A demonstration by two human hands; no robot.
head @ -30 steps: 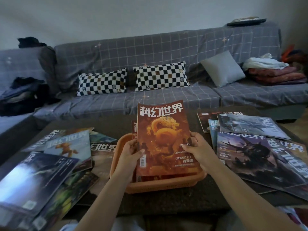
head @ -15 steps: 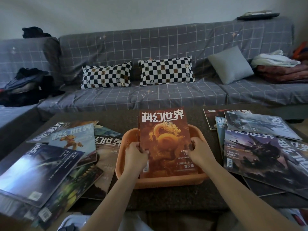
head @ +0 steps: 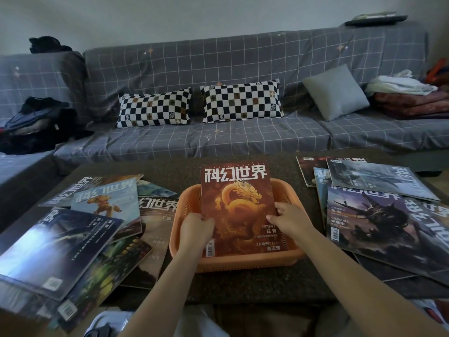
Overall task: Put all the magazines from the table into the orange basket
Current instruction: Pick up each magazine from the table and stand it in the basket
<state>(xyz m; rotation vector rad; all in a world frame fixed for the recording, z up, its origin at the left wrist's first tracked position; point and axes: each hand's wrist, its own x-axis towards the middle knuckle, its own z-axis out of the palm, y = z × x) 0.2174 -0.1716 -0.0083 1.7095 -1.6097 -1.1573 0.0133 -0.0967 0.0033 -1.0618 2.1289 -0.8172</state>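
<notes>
Head view, coffee table before a grey checked sofa.

Item: orange basket (head: 245,262), centre of the dark table (head: 243,285), near edge toward the person.

Item: red dragon-cover magazine (head: 237,205), lying in the basket lengthwise, its far end propped on and overhanging the far rim. Left hand (head: 196,231) grips its left edge, fingers curled over the cover; right hand (head: 290,221) pinches its right edge, thumb on top. Whether other issues lie beneath it cannot be told.

Item: left spread of magazines (head: 80,229), overlapping, beside the basket. Right spread of magazines (head: 379,210), likewise overlapping. None of these is binned yet.

Risk, as judged: the magazine looks longer than the basket, so once let go it may rest tilted and slide out, and later issues stacked on a slanted base could fan off the rim.
</notes>
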